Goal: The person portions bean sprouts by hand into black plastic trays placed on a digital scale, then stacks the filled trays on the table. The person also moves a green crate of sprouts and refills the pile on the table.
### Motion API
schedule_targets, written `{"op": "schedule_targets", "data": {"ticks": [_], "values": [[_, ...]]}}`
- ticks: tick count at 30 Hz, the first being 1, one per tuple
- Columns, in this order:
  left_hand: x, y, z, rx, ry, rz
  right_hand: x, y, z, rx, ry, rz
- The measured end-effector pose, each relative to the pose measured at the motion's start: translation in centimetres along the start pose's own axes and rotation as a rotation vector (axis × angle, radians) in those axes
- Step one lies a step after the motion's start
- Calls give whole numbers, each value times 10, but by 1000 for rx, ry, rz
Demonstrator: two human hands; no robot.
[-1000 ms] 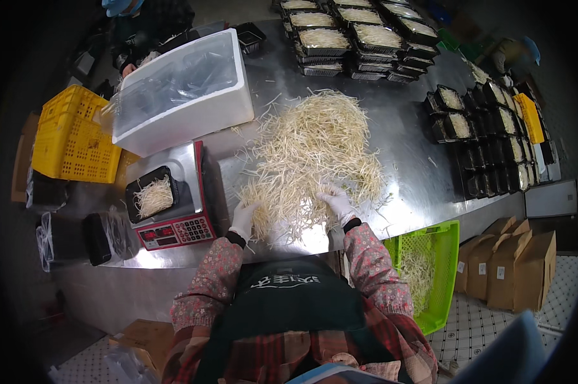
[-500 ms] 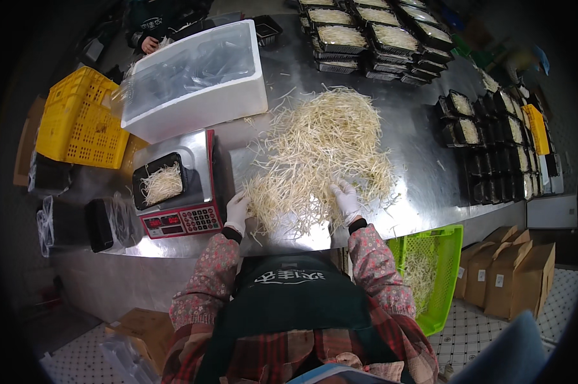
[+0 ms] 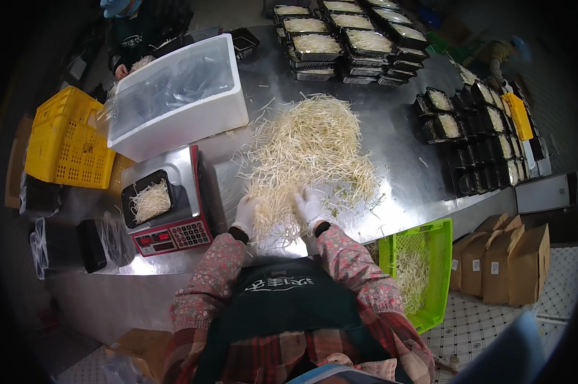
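Note:
A broad heap of pale bean sprouts [image 3: 314,141] lies on the steel table [image 3: 404,153] in front of me. My left hand [image 3: 245,214], in a white glove, rests against the heap's near left edge with its fingers stretched out. On the other side of the near sprouts, my right hand [image 3: 310,206] presses in, white-gloved too, its fingers extended and partly sunk among the strands. Left of my hands stands a red digital scale [image 3: 174,235], bearing a black tray [image 3: 135,219] with a portion of sprouts in it.
A white foam box [image 3: 186,125] of clear plastic lids stands behind the scale, beside a yellow crate [image 3: 78,144]. Filled trays [image 3: 318,45] are stacked at the back and right. A green crate [image 3: 439,269] sits below the table's right front edge. A co-worker's hand [image 3: 121,72] shows far left.
My right hand has moved left, bringing the hands closer together and pushing the near sprouts into a narrower bunch. The whole view has shifted slightly.

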State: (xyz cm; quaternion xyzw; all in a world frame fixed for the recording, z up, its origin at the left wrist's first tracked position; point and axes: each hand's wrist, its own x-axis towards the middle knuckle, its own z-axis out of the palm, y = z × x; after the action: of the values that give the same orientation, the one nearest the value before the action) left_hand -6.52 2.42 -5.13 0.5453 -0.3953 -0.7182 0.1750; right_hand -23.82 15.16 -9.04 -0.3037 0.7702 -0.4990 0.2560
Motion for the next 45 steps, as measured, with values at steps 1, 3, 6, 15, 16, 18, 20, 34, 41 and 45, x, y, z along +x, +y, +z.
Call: {"op": "schedule_targets", "data": {"ticks": [1,3,6,15,16,18,20,34,41,45], "values": [[1,-1,11,-115,-92,32,-2,-13,16,-6,-63,-45],[4,-16,19,-348,-264,83,-5,-62,24,-100,-156,-146],[-18,-33,18,-267,-186,347,-2,-128,-2,-127,-317,-295],[-72,-45,-50,-341,-299,-8,75,-75,-144,-858,-14,42],[-74,-42,-48,-324,-260,-39,85,-64,-160,-963,13,63],[-74,-37,-43,-294,-174,-96,100,-65,-171,-1040,-90,153],[-68,-39,-46,-258,-174,-114,112,-51,-176,-1095,-229,160],[-62,-41,-45,-278,-86,-146,67,-62,-252,-592,-43,145],[-65,-42,-49,-196,-183,-54,46,-23,-230,-783,-19,267],[-60,-45,-48,-241,-61,-120,52,-7,-258,-531,131,181]]}}
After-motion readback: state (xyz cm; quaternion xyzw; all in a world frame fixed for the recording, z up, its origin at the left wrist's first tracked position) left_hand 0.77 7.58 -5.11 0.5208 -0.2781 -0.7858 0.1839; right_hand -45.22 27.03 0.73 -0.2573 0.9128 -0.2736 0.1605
